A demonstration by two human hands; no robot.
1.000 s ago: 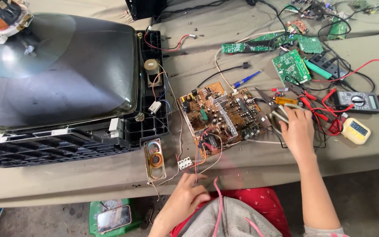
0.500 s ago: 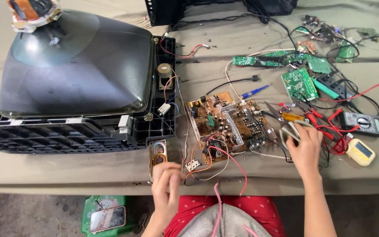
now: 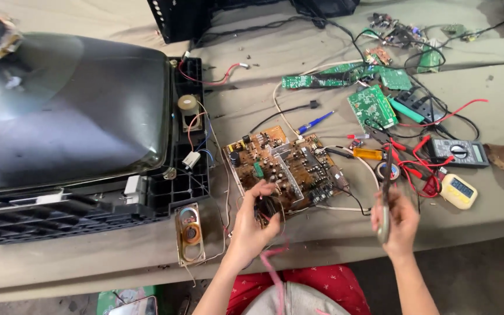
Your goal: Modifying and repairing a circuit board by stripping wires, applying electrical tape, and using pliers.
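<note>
A brown circuit board full of components lies on the cloth-covered table in front of me. My left hand grips the board's near edge, fingers among black and red wires. My right hand is lifted just right of the board and holds a slim hand tool upright, its grey handle in my fist and its dark tip pointing away. A big old picture-tube television lies face down at the left, wired to the board.
A small oval speaker lies near the table's front edge. Green circuit boards, a multimeter with red leads, a small yellow meter, a blue pen and tape sit to the right. A black casing stands behind.
My left hand rose from my lap to the board's near edge. My right hand lifted off the table by the red leads, now holding the tool upright. The camera moved closer.
</note>
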